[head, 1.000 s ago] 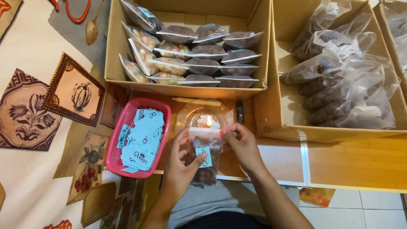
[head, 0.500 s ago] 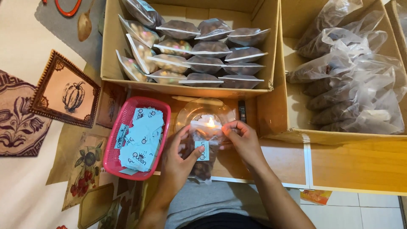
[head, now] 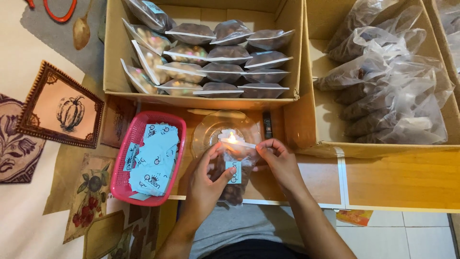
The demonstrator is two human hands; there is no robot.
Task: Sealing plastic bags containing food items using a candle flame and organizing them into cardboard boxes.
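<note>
Since the prior frame, pouch top has edged onto the flame; left hand (head: 203, 184) & right hand (head: 280, 160) each pinch the small clear pouch (head: 235, 180) over the candle (head: 232, 138) on the bench. I judge approx. mid-job: sealed pouches (head: 225, 72) fill one carton (head: 201, 98), bulk bags (head: 383, 86) wait, labels remain in pink basket (head: 120, 163).

The orange-handled scissors (head: 52, 10) and the far box of bags (head: 445, 29) run off the picture's top edge and right corner. The candle (head: 232, 139) beneath its flame is blurred by glare, perhaps standing in the glass dish (head: 211, 127). The hands (head: 206, 184) cover the small bag's (head: 235, 187) sides, and both forearms leave at the bottom edge.
</note>
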